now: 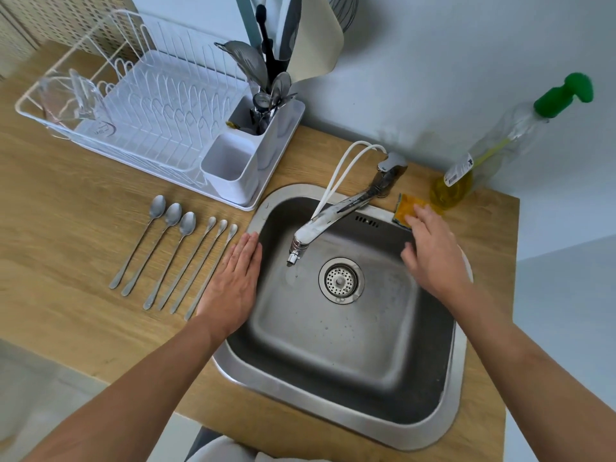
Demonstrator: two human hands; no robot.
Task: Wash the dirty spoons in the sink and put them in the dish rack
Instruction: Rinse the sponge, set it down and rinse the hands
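Hands (233, 281) empty, sink (333, 341) empty, caddy (263, 128) holding utensils

Six spoons in a row at centre left of the frame on the bench (66, 261): three with larger bowls (171, 215), three with small bowls (221, 225). One dish rack (160, 105) at upper left, with one clear jug (71, 98) inside and one two-part cutlery holder (233, 161). One sink (333, 345) at centre, one tap (333, 211), one drain strainer (340, 280). One yellow sponge (406, 205) and one soap bottle (483, 158) at upper right. Two hands: left hand (233, 281), right hand (433, 258).
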